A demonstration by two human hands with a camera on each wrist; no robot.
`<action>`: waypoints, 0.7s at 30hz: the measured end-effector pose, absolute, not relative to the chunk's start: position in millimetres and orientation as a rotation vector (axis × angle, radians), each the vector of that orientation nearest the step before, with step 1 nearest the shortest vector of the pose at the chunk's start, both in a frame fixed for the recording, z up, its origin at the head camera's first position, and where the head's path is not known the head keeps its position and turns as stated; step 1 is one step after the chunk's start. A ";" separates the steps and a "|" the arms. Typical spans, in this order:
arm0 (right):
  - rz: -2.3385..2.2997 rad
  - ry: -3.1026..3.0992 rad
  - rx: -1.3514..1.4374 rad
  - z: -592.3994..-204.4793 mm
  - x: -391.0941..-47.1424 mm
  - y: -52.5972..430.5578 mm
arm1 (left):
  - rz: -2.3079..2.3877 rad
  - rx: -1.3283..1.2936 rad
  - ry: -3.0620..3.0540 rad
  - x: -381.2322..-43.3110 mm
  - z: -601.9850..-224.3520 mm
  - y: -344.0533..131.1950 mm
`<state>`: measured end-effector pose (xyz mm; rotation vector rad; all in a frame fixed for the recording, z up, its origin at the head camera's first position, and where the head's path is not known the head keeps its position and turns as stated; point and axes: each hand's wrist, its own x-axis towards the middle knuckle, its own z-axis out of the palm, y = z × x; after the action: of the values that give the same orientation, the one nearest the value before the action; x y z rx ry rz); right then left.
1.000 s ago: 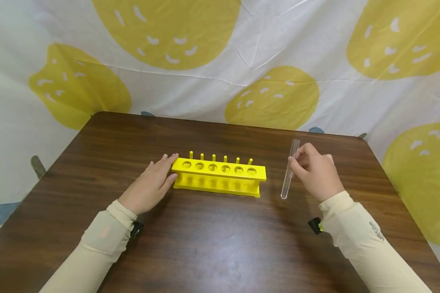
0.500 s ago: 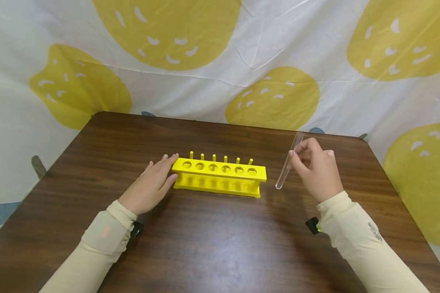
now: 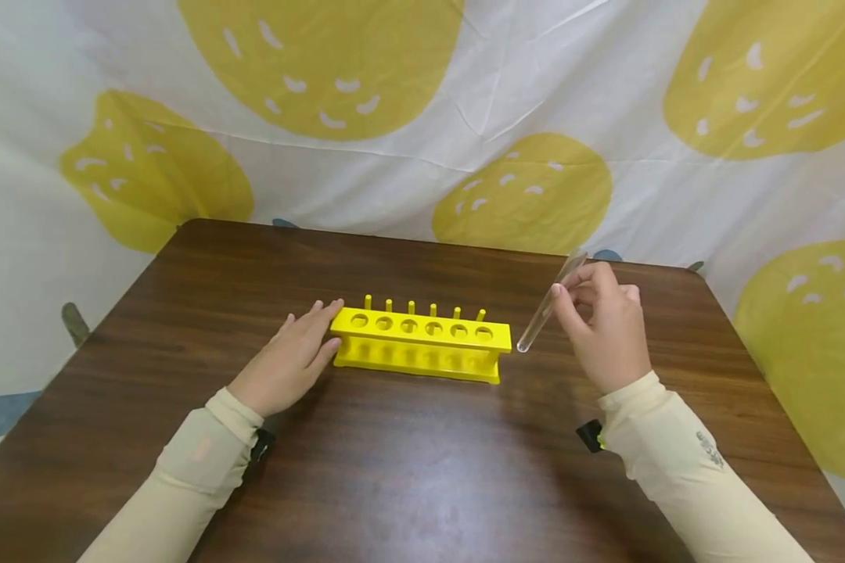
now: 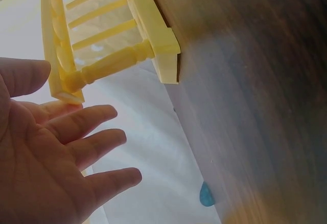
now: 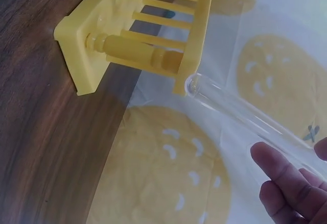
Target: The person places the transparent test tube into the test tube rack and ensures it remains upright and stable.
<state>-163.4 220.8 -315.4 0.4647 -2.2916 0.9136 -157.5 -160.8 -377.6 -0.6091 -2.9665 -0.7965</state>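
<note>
A yellow test tube rack stands on the table, a row of round holes along its top plate and pegs upright behind them. My left hand rests against the rack's left end. Seen in the left wrist view, its thumb and index finger touch the end of the top plate, while the other fingers spread out loosely. My right hand pinches a clear glass test tube near its upper part. The tube tilts, its rounded bottom low and close to the rack's right end, overlapping the top plate's corner in the right wrist view.
The brown wood-grain table reaches back to a white cloth printed with large yellow fruit shapes, hanging behind and at both sides. A dark wrist camera sits under the right sleeve.
My right hand has lifted the test tube and brought it left, tilting it more, so its bottom end is now near the rack. Left hand and rack stay in place.
</note>
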 end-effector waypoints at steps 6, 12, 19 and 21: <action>0.911 -2.275 0.478 -312.7 -162.2 217.7 | -0.789 -0.613 -2.963 -157.6 -377.9 -161.0; 0.915 -2.263 0.491 -310.9 -163.2 212.9 | -0.786 -0.609 -2.966 -157.6 -377.7 -161.3; 0.924 -2.244 0.509 -311.6 -164.7 206.7 | -0.781 -0.618 -2.967 -158.0 -376.8 -161.2; 0.930 -2.242 0.514 -312.2 -165.7 204.7 | -0.779 -0.621 -2.968 -158.2 -376.9 -161.1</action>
<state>-165.7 204.7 -312.2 0.5144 -2.2418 0.9296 -158.2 -161.1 -376.9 -0.6206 -2.9676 -0.7787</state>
